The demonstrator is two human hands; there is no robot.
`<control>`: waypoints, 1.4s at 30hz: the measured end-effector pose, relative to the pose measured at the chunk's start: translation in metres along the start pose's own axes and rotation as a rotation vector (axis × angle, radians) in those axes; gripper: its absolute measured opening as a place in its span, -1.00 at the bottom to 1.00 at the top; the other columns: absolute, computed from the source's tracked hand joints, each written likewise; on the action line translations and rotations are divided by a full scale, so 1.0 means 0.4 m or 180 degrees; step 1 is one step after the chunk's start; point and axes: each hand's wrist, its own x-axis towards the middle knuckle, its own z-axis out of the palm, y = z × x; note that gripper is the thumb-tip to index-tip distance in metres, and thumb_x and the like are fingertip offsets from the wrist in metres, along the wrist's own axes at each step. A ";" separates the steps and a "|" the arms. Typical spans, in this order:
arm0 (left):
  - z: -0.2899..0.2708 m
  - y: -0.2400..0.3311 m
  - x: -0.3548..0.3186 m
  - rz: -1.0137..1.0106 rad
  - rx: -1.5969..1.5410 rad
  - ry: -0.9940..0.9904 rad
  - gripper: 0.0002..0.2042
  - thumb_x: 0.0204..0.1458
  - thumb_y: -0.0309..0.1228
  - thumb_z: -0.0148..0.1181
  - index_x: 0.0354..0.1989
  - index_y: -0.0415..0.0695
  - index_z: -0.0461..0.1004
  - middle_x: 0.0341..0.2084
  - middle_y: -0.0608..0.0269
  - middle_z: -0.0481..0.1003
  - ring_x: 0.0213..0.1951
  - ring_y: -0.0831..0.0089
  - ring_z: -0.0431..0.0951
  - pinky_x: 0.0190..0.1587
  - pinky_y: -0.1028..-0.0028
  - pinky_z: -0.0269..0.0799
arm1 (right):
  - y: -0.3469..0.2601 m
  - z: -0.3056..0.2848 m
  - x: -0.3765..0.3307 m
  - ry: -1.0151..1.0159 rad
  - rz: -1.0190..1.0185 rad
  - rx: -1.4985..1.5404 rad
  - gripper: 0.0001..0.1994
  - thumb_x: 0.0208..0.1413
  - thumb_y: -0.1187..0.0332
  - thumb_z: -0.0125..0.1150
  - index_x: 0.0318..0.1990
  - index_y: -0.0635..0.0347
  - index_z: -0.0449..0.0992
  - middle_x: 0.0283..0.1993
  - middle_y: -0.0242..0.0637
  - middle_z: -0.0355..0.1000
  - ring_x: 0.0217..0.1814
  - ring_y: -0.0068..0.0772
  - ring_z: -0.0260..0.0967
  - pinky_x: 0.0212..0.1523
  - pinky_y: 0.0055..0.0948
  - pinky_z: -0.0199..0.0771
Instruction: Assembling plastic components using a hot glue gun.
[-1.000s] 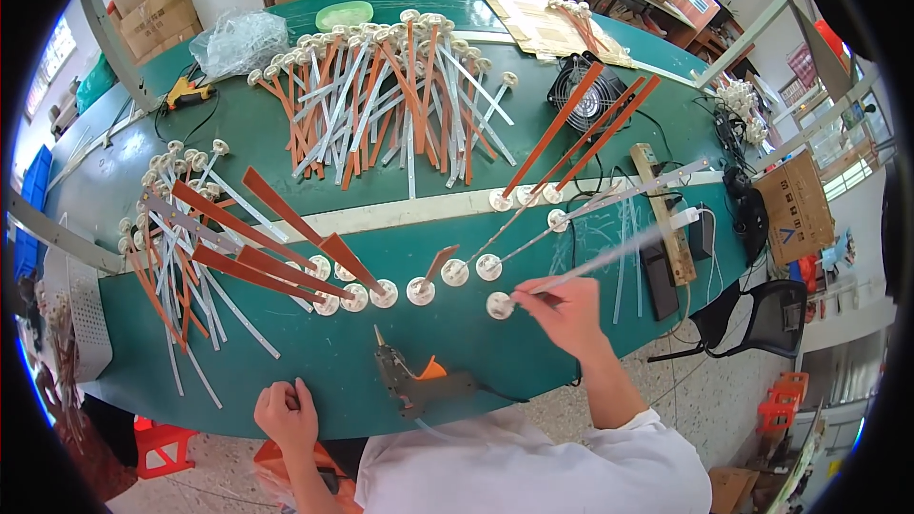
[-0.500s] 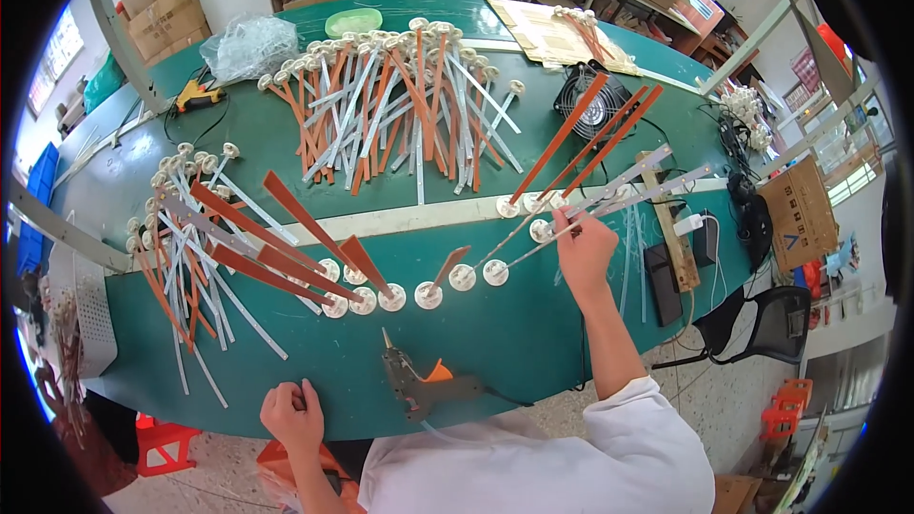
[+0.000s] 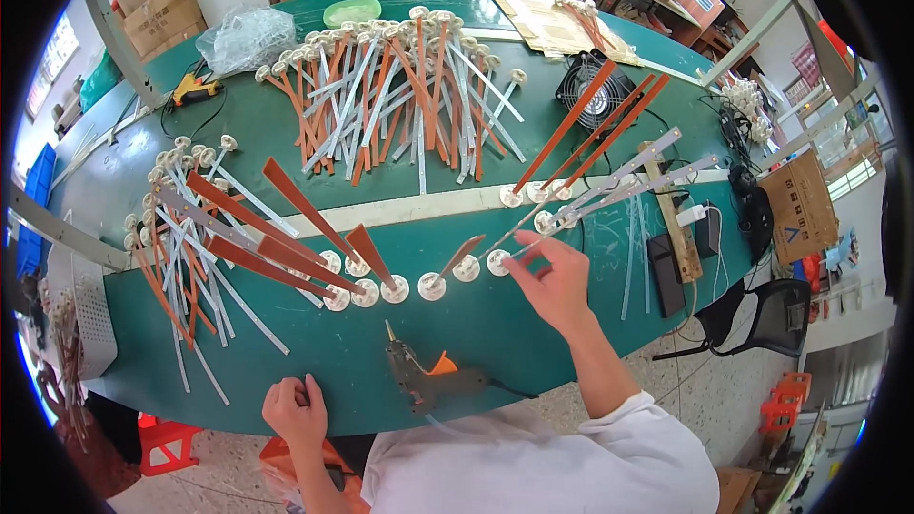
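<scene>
My right hand (image 3: 552,281) is at the rightmost white round disc (image 3: 497,262) in the near row, thumb by the disc's rim. Its thumb and forefinger close around the base of the thin pale strip rising from that disc; the fingertips partly hide the contact. Other discs in the row carry upright brown strips (image 3: 373,252). Behind my right hand, more discs hold tall brown strips (image 3: 566,128) and pale dotted strips (image 3: 638,167). My left hand (image 3: 295,414) rests loosely curled at the table's front edge, holding nothing visible. A glue gun (image 3: 419,376) lies between my hands.
A large pile of brown and pale strips with white discs (image 3: 381,95) covers the far middle; a smaller pile (image 3: 200,228) lies left. A black fan (image 3: 592,95), power strip (image 3: 671,228), dark phone-like slab (image 3: 665,276) and yellow glue gun (image 3: 197,89) also sit on the table.
My right hand has moved left and toward me, from the upper discs down to the rightmost disc of the near row. My left hand stays nearly still.
</scene>
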 end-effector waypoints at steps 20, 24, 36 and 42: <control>-0.009 0.007 0.005 -0.0040 0.0062 0.0033 -0.74 -0.07 -0.52 0.28 -0.65 -0.18 0.29 -0.77 0.26 0.22 -0.70 0.36 0.23 -0.62 0.39 0.10 | 0.013 0.003 0.004 0.0770 0.0049 -0.0281 -0.81 -0.03 0.49 0.38 -0.23 0.33 0.60 -0.39 -0.24 0.58 -0.43 -0.55 0.53 -0.48 -0.60 0.49; -0.006 0.007 0.007 -0.0037 0.0023 -0.0012 -0.74 -0.07 -0.52 0.28 -0.65 -0.18 0.29 -0.77 0.26 0.22 -0.70 0.35 0.24 -0.62 0.38 0.11 | -0.040 0.028 -0.031 0.0018 0.0042 0.0170 -0.79 -0.05 0.50 0.39 -0.22 0.30 0.61 -0.38 -0.28 0.59 -0.44 -0.59 0.49 -0.51 -0.61 0.48; -0.015 0.015 0.004 -0.0049 -0.0027 0.0097 -0.74 -0.09 -0.51 0.29 -0.65 -0.14 0.29 -0.79 0.27 0.22 -0.69 0.32 0.26 -0.60 0.35 0.14 | -0.033 0.177 0.121 0.0906 -0.0558 -0.0275 -0.90 0.06 0.47 0.30 -0.32 0.34 0.59 -0.55 -0.14 0.49 -0.56 -0.39 0.48 -0.54 -0.51 0.36; -0.021 0.013 0.004 -0.0033 -0.0046 0.0059 -0.74 -0.10 -0.51 0.29 -0.65 -0.14 0.29 -0.79 0.27 0.23 -0.69 0.31 0.27 -0.60 0.34 0.15 | 0.022 0.222 0.156 0.1075 -0.0349 -0.0368 -0.88 0.10 0.43 0.22 -0.25 0.27 0.56 -0.47 -0.07 0.49 -0.43 -0.04 0.48 -0.43 -0.22 0.42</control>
